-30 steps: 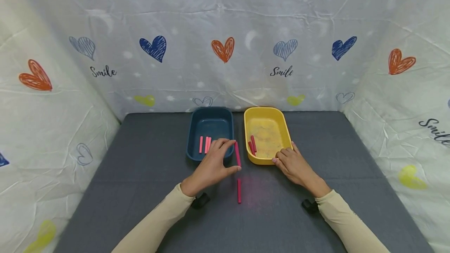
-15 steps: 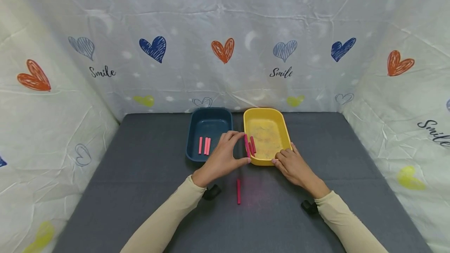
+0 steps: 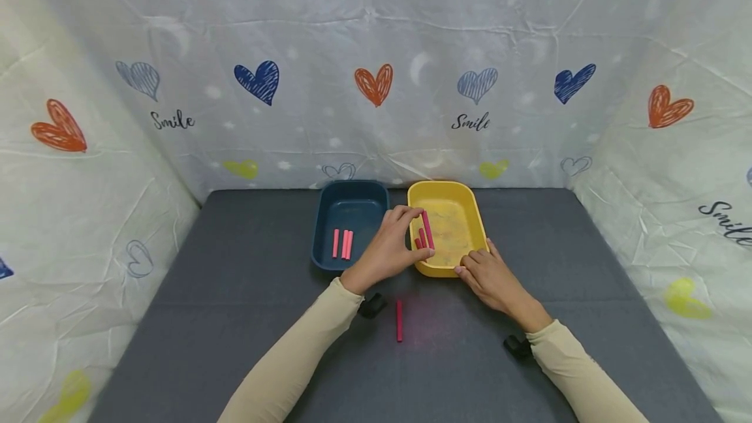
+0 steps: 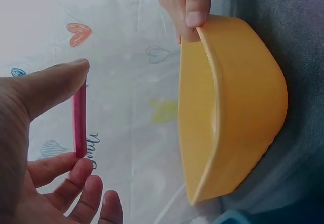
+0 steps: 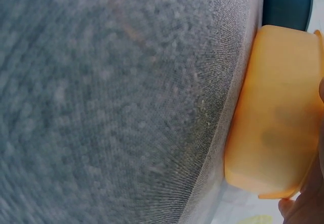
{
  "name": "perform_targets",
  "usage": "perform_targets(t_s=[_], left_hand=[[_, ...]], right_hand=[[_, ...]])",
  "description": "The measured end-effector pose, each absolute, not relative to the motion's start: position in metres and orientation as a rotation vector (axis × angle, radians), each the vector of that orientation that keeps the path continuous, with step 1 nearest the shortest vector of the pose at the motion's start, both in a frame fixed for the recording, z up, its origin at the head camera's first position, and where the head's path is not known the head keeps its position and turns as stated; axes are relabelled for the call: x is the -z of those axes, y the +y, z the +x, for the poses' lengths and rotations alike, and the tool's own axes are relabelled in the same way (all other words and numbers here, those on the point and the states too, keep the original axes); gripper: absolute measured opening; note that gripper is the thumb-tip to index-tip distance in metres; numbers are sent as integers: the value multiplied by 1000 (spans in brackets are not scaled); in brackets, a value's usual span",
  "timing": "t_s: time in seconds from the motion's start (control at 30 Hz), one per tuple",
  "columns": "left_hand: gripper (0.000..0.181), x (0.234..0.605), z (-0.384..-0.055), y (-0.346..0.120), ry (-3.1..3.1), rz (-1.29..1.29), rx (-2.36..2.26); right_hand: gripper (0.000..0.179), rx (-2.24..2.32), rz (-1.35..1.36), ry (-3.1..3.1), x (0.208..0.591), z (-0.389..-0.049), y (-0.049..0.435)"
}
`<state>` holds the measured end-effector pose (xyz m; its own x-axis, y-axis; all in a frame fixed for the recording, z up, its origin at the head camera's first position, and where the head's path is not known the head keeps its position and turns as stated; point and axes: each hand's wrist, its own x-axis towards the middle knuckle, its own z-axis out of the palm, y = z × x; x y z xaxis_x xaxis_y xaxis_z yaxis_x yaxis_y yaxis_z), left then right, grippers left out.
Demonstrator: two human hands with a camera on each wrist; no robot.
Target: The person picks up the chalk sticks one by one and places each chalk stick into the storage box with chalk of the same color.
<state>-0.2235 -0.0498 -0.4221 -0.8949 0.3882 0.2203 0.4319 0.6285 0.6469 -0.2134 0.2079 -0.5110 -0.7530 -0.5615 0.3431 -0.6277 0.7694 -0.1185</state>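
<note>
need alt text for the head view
A person's left grip pinches a slim magenta stick above a yellow rectangular tray holding two dark red sticks; the right grip holds its rim. A dark blue rectangular tray holds three pink sticks; a crimson stick lies on grey cloth.

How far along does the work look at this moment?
Looks done: three light pink sticks lie in the blue tray, two darker ones in the yellow tray. In hand: the left hand pinches a deep pink stick above the yellow tray; the right hand grips its rim. Left, apparently: one stick on the table.
</note>
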Motion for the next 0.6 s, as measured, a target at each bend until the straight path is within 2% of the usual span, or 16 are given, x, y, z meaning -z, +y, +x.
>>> perform_targets(t_s=[0.6], left_hand=[[78, 449, -263, -36, -2833, -641, 1189]], right_hand=[[20, -324, 916, -2693, 511, -214, 208]])
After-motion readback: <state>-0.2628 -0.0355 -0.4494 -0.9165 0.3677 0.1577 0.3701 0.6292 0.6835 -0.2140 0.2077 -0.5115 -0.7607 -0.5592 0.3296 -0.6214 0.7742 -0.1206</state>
